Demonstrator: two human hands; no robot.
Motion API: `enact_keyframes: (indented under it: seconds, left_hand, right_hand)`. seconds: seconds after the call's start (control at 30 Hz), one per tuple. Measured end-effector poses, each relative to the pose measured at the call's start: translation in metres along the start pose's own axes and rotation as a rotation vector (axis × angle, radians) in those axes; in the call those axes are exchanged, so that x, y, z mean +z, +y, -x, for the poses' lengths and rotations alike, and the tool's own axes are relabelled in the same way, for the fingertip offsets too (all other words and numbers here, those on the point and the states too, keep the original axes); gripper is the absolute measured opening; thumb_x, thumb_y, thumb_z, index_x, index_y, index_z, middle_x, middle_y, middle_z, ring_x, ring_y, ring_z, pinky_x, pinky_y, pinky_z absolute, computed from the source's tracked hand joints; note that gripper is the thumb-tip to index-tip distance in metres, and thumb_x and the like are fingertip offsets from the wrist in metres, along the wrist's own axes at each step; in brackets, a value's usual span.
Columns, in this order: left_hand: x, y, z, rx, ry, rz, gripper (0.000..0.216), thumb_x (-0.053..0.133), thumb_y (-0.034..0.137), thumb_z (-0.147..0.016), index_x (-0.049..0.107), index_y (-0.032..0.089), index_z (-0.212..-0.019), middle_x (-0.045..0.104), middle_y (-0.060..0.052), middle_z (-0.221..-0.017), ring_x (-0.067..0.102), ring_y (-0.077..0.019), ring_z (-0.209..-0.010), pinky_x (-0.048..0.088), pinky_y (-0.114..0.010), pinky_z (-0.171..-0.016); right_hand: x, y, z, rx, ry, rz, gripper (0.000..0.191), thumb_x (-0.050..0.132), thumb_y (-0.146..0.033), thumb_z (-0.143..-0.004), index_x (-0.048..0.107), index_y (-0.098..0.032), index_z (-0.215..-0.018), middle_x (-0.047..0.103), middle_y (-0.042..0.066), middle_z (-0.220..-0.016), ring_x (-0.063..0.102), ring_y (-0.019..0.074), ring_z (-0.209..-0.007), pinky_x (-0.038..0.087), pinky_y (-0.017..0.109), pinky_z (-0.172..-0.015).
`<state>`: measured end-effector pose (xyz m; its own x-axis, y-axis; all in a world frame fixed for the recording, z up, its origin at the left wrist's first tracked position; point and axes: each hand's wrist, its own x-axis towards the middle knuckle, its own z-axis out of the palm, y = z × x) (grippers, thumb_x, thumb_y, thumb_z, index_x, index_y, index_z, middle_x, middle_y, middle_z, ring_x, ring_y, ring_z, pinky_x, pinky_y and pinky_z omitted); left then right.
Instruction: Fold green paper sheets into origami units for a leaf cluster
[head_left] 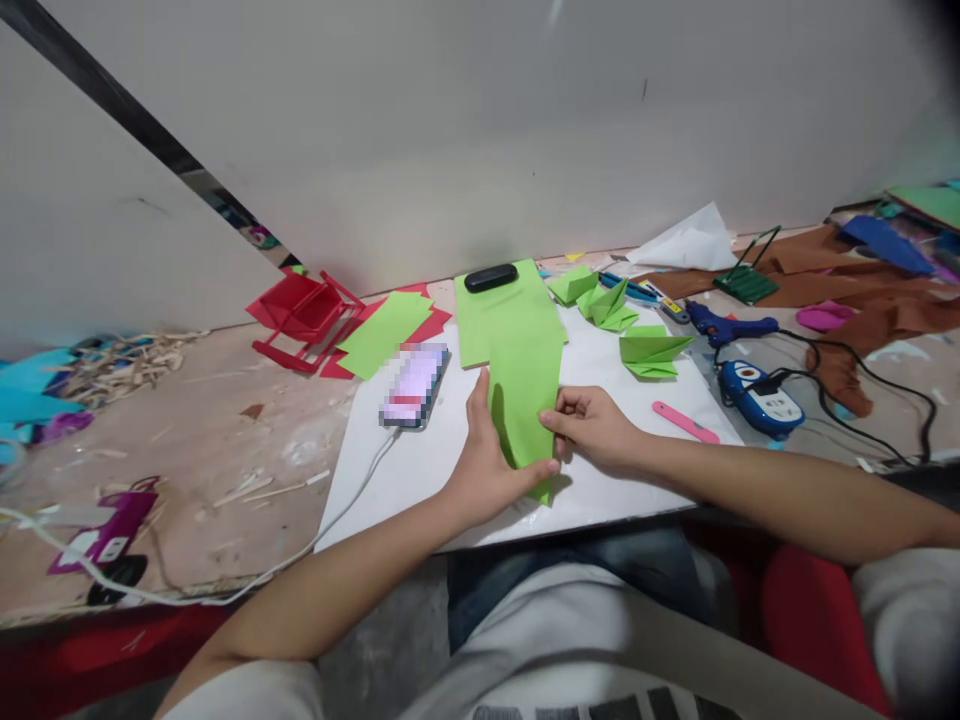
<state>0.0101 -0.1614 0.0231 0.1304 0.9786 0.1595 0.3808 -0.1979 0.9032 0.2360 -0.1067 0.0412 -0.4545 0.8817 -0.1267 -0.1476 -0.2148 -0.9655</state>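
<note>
A strip of green paper [525,395] stands between my hands above the white board [367,500], its lower part curved. My left hand [487,465] grips its left edge and lower front, thumb stretched across to the right. On the right edge, my right hand [589,425] pinches the paper between thumb and fingers. Behind it lies a larger stack of green paper [480,325] with a black case [491,278] on top. Several folded green paper pieces [652,352] sit to the right. Left of my hands lies a phone [415,385] with a cable plugged in.
A pink cutter [685,422] lies right of my right hand. Farther right are a blue glue gun [731,325] and a blue-white power strip [761,398] with black cords. A red miniature chair [304,315] stands back left. Wood sticks [131,370] litter the left.
</note>
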Motion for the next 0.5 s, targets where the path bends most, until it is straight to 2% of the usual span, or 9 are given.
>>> enact_keyframes:
  seconds: [0.07,0.17,0.23,0.3,0.4,0.5]
  left_hand:
    - [0.003,-0.001,-0.001,0.042,-0.001,-0.049,0.165,0.111,0.068,-0.074,0.001,0.039,-0.194,0.014,-0.023,-0.196,0.011,-0.0532,-0.189,0.021,-0.08,-0.151]
    - [0.005,-0.003,-0.005,0.067,-0.006,-0.085,0.165,0.112,0.063,-0.072,0.005,0.036,-0.194,0.017,-0.024,-0.194,0.01,-0.0538,-0.189,0.017,-0.082,-0.151]
    - [0.004,0.001,-0.006,0.063,-0.029,-0.023,0.162,0.112,0.056,-0.072,0.009,0.036,-0.194,0.019,-0.024,-0.195,0.015,-0.0529,-0.188,0.019,-0.081,-0.151]
    - [0.0,0.011,-0.005,0.027,-0.086,0.139,0.155,0.112,0.048,-0.072,0.017,0.037,-0.194,0.026,-0.022,-0.196,0.026,-0.052,-0.186,0.029,-0.077,-0.149]
    - [-0.011,0.03,-0.001,-0.166,-0.249,0.52,0.136,0.113,0.042,-0.065,0.047,0.036,-0.185,0.053,-0.019,-0.186,0.051,-0.0523,-0.174,0.055,-0.066,-0.136]
    - [-0.022,0.042,0.001,-0.502,-0.352,0.829,0.113,0.104,0.051,-0.058,0.071,0.026,-0.163,0.081,-0.022,-0.152,0.073,-0.0596,-0.149,0.069,-0.068,-0.11]
  right_hand:
    - [0.004,-0.001,0.005,-0.004,-0.043,-0.035,0.071,0.109,-0.081,-0.071,0.07,-0.021,-0.081,0.074,0.0,-0.059,0.067,0.0132,-0.05,0.051,0.023,-0.05]
    - [0.006,-0.001,0.009,-0.002,-0.101,-0.068,0.066,0.111,-0.072,-0.075,0.068,-0.023,-0.083,0.075,-0.001,-0.061,0.069,0.0148,-0.051,0.054,0.025,-0.053]
    - [0.005,0.0,0.01,-0.017,-0.138,-0.071,0.066,0.111,-0.073,-0.075,0.071,-0.022,-0.086,0.076,-0.001,-0.063,0.07,0.0147,-0.054,0.055,0.026,-0.056]
    - [0.003,0.0,0.01,-0.059,-0.175,-0.053,0.068,0.108,-0.079,-0.077,0.077,-0.02,-0.094,0.08,0.002,-0.075,0.073,0.0156,-0.064,0.06,0.028,-0.064]
    - [0.0,-0.003,0.011,-0.212,-0.199,0.061,0.07,0.096,-0.086,-0.088,0.083,-0.021,-0.11,0.083,0.008,-0.106,0.078,0.0182,-0.081,0.065,0.033,-0.076]
    - [-0.003,-0.003,0.012,-0.359,-0.039,0.293,0.057,0.09,-0.077,-0.098,0.082,-0.024,-0.119,0.074,0.01,-0.126,0.072,0.0157,-0.083,0.063,0.033,-0.074]
